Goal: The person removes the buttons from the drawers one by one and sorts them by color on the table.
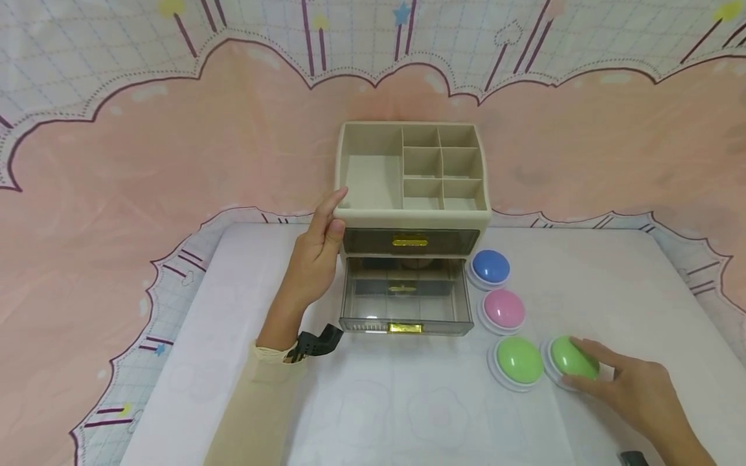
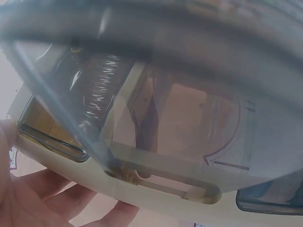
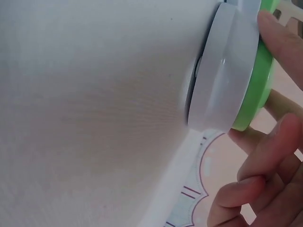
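A cream desk organizer [image 1: 412,219] stands at the centre with a dark upper drawer [image 1: 373,241] pushed in. Below it, a see-through drawer [image 1: 466,310] with a gold handle is pulled out toward me. My left hand [image 1: 315,259] rests against the organizer's left side, thumb near its front edge and index finger extended up to the top rim. At the right, my right hand [image 1: 635,385] grips a green dome button [image 1: 574,359] by its edges, thumb on the near side. The right wrist view shows that button's white base [image 3: 222,71] close over the white surface.
Left of the held button sits another green button [image 1: 520,360]. A pink button [image 1: 504,308] and a blue button [image 1: 491,266] line up behind it beside the organizer. Open compartments [image 1: 422,162] top the organizer. A patterned cloth [image 1: 262,142] surrounds the white tabletop [image 1: 361,401].
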The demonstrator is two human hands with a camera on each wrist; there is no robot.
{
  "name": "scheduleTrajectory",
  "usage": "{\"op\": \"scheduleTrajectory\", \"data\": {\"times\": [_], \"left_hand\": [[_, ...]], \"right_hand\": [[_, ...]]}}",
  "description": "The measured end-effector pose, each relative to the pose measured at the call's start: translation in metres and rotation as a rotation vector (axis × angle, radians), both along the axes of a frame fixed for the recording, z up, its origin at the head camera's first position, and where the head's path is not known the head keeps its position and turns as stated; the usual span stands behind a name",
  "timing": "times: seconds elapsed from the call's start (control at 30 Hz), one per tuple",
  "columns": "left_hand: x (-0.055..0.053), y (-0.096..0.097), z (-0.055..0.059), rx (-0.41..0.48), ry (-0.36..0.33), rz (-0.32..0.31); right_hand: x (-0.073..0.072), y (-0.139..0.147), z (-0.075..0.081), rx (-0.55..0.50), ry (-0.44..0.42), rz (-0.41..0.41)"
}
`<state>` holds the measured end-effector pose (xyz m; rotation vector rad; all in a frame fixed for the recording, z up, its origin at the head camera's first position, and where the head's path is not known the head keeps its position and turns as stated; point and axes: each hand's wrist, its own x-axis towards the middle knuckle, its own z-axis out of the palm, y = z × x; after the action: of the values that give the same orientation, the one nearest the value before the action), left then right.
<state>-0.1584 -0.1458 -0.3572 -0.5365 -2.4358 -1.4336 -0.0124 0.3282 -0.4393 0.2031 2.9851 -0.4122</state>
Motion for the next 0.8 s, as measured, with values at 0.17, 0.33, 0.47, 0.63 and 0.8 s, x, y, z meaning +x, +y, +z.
{"op": "scheduleTrajectory", "data": {"times": [0.17, 0.33, 0.47, 0.63, 0.8], "left_hand": [[0.0, 0.0, 0.0, 0.002, -0.001, 0.0], [-0.001, 0.0, 0.0, 0.006, 0.003, -0.004], [-0.001, 0.0, -0.001, 0.008, 0.006, -0.004], [-0.002, 0.0, -0.002, 0.004, 0.006, -0.003], [-0.002, 0.0, -0.001, 0.002, -0.001, -0.003]], "right_hand": [[0.001, 0.001, 0.0, 0.004, 0.07, 0.038], [-0.005, -0.003, 0.011, -0.014, 0.125, 0.071], [-0.012, -0.022, 0.024, -0.081, 0.242, 0.114], [-0.02, -0.06, 0.041, -0.231, 0.331, 0.181], [-0.03, -0.098, 0.05, -0.451, 0.538, 0.418]]}}
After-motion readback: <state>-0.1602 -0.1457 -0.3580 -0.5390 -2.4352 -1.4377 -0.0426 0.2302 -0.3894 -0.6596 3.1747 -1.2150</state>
